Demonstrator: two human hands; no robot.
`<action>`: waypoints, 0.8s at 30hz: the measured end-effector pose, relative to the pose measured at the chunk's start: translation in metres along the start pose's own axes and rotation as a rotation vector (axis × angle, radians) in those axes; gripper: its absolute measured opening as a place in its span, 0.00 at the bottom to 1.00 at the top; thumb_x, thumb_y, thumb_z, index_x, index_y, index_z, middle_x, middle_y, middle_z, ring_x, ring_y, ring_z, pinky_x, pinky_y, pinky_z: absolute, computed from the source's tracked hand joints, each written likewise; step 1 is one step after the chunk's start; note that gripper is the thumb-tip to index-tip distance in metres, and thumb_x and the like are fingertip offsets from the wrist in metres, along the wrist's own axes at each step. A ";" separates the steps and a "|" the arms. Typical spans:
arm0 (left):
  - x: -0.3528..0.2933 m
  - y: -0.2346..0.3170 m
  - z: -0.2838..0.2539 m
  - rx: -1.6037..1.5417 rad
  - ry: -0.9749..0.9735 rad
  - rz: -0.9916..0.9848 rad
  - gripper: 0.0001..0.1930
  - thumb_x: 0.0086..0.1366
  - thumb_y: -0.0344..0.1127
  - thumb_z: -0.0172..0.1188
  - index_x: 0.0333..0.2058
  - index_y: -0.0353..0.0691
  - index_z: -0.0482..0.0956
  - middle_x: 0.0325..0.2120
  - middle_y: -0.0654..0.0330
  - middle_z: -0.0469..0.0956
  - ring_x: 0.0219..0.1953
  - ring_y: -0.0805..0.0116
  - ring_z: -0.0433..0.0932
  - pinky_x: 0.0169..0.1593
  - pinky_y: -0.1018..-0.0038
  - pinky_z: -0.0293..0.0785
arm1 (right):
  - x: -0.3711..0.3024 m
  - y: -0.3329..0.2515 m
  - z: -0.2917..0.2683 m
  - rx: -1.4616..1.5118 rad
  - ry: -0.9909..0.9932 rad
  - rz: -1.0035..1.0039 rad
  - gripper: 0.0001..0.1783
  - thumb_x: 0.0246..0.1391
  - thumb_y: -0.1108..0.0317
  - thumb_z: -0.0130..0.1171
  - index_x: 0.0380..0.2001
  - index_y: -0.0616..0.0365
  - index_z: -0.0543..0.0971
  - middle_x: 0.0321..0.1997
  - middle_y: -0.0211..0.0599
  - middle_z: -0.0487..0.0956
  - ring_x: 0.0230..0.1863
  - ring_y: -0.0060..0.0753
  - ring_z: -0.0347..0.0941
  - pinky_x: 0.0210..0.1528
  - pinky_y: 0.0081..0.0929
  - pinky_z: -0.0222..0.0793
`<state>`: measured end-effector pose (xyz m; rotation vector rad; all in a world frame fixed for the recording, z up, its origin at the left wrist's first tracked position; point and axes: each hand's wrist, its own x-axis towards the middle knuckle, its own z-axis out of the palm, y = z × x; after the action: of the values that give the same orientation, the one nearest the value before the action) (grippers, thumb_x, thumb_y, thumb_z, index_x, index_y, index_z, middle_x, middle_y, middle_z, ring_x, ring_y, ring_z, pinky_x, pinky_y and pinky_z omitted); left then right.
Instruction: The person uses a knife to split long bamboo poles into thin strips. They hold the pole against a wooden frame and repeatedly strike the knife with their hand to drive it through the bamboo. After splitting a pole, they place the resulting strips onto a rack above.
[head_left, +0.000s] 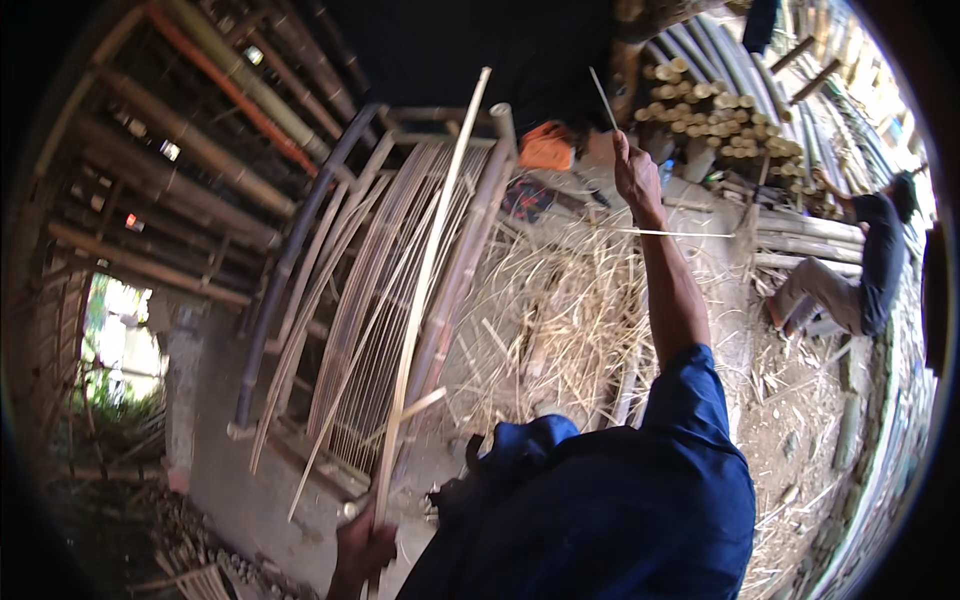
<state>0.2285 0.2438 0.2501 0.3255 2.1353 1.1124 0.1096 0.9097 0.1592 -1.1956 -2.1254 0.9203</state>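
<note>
My left hand (364, 548), low in the view, is closed round the lower part of a long bamboo strip (425, 270). The pale strip slants up and away, passing above a bamboo frame (468, 232) with many thin slats laid lengthwise. My right arm reaches far forward, and the right hand (638, 178) is closed on a thin, straight, blade-like tool (603, 98). Its narrow end points up and to the left; its handle is hidden in the fist. The tool and the bamboo strip are apart.
Loose bamboo shavings (570, 300) cover the ground in the middle. Stacked bamboo poles (725, 115) lie at the far right, near an orange bag (547, 147). Another person (870, 265) sits at the right. Bamboo racks (180, 170) rise at the left.
</note>
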 end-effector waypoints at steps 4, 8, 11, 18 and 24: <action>0.121 0.027 0.021 -0.046 0.164 0.128 0.27 0.69 0.37 0.61 0.63 0.37 0.68 0.15 0.72 0.68 0.13 0.84 0.63 0.16 0.82 0.59 | -0.163 -0.058 0.055 0.007 -0.416 -0.341 0.39 0.66 0.34 0.37 0.43 0.61 0.80 0.29 0.54 0.83 0.31 0.53 0.83 0.33 0.47 0.79; 0.179 0.051 0.028 -0.210 0.082 0.096 0.30 0.66 0.38 0.63 0.64 0.34 0.67 0.15 0.73 0.68 0.14 0.86 0.61 0.16 0.82 0.55 | -0.303 -0.064 0.079 -0.124 -0.642 -0.842 0.43 0.64 0.28 0.29 0.45 0.57 0.77 0.27 0.45 0.80 0.24 0.39 0.78 0.21 0.44 0.74; 0.170 0.029 0.034 -0.260 0.106 0.133 0.32 0.66 0.33 0.61 0.65 0.29 0.62 0.15 0.73 0.67 0.14 0.85 0.62 0.17 0.82 0.56 | -0.293 -0.057 0.106 0.001 -0.459 -0.761 0.45 0.62 0.25 0.26 0.41 0.54 0.77 0.22 0.40 0.77 0.19 0.34 0.74 0.16 0.43 0.70; 0.089 0.027 0.037 -0.182 -0.047 0.200 0.34 0.66 0.25 0.55 0.68 0.27 0.54 0.16 0.72 0.66 0.15 0.85 0.61 0.19 0.82 0.57 | -0.152 -0.051 0.094 -0.150 -0.509 -0.415 0.48 0.60 0.23 0.24 0.38 0.56 0.78 0.16 0.39 0.73 0.16 0.36 0.72 0.20 0.41 0.70; 0.047 0.029 0.011 -0.147 -0.041 0.120 0.32 0.64 0.25 0.57 0.66 0.27 0.58 0.18 0.71 0.66 0.16 0.85 0.59 0.20 0.82 0.57 | -0.111 -0.074 0.089 -0.167 -0.378 -0.473 0.43 0.62 0.26 0.28 0.38 0.54 0.78 0.23 0.42 0.81 0.25 0.47 0.80 0.28 0.45 0.77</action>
<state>0.1993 0.2917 0.2468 0.4090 2.0064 1.3126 0.0595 0.7573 0.1472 -0.5641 -2.6691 0.8050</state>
